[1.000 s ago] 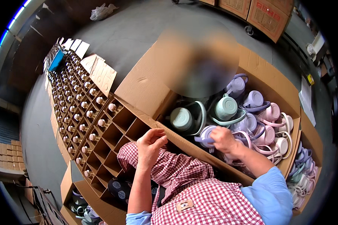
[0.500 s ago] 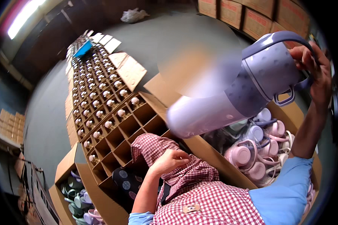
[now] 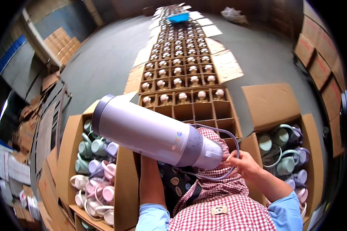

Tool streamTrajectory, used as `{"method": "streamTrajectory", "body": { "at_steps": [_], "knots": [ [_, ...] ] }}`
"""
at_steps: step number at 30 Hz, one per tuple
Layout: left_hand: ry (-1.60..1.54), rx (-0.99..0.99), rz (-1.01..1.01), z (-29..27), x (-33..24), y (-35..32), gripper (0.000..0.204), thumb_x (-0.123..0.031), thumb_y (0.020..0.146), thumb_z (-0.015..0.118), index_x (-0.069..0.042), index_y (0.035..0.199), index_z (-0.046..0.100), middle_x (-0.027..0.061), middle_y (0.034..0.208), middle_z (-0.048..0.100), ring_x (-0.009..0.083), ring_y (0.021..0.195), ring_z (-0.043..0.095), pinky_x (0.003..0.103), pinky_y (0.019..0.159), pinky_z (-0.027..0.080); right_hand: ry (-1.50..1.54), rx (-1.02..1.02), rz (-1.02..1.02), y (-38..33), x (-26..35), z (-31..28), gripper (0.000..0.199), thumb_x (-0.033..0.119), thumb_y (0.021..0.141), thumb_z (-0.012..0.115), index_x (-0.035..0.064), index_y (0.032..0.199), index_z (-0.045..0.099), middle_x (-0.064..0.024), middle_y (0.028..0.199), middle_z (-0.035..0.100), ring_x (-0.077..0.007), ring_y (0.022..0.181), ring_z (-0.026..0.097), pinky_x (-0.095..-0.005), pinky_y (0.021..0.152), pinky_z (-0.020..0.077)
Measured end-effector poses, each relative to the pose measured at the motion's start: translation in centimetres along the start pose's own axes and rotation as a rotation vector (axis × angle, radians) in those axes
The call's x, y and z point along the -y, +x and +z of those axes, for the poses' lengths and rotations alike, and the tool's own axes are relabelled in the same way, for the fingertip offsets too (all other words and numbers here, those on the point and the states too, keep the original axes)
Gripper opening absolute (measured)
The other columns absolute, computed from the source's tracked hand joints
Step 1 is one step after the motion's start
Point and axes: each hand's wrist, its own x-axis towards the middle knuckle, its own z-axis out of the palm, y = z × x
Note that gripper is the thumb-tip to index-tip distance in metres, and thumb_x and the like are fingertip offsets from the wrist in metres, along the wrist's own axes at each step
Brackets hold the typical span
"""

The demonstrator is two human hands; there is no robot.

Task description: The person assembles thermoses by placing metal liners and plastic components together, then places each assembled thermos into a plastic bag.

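Lilac flask [image 3: 154, 135] hides divided carton [image 3: 189, 111]; mug boxes [image 3: 92, 169] flank it.

Light-blue short sleeves [image 3: 287, 211], red-and-white checked apron [image 3: 227, 215] — small chest patch [image 3: 219, 210]

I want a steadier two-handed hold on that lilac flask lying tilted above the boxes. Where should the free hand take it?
Probably around the smooth body of the lilac flask, coming from underneath. It lies nearly level, its dark base up to the left, and the right hand holds only the cap end by the loop handle, so the long body hangs unsupported.
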Motion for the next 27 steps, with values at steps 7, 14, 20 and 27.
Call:
{"method": "streamTrajectory", "body": {
  "at_steps": [7,14,20,27],
  "knots": [
    [0.094,-0.268,-0.536,1.2,1.4,-2.7,0.064,-0.055,0.094,0.04,-0.003,0.13,0.047,0.0136,0.125,0.055,0.03,0.113,0.054,0.045,0.1,0.042,-0.728,0.432,-0.59,4.3,9.9,5.6,0.026,0.005,0.083,0.068,-0.0005,0.108,0.063,-0.0113,0.109,0.066,-0.0178,0.094,0.065,-0.0298,0.083,0.0519],
    [-0.035,-0.232,-0.786,2.0,3.3,-1.9,0.07,-0.059,0.093,0.038,0.0,0.13,0.047,0.0154,0.127,0.054,0.0308,0.116,0.053,0.046,0.102,0.04,-1.628,0.214,-0.696,15.7,11.1,18.5,0.037,0.038,0.085,0.06,0.0065,0.102,0.071,-0.0163,0.093,0.07,-0.0289,0.089,0.068,-0.0359,0.081,0.0517],
    [0.05,-0.081,-0.444,-2.1,-2.6,2.6,0.082,-0.068,0.09,0.031,0.003,0.129,0.048,0.0181,0.133,0.05,0.0299,0.129,0.042,0.047,0.108,0.034,-1.16,0.663,-0.793,19.0,10.9,20.0,0.071,0.066,0.081,0.054,0.0,0.1,0.07,-0.018,0.086,0.069,-0.0301,0.078,0.069,-0.0349,0.072,0.0541],
    [0.3,0.256,-0.106,0.4,-7.7,5.0,0.098,-0.079,0.082,0.023,-0.002,0.139,0.041,0.0205,0.151,0.024,0.0301,0.143,0.016,0.046,0.116,0.004,-1.1,0.742,-0.857,25.1,10.4,18.5,0.093,0.084,0.074,0.034,0.0102,0.126,0.059,-0.013,0.131,0.055,-0.0278,0.128,0.046,-0.0495,0.111,0.0194]
  ]
}}
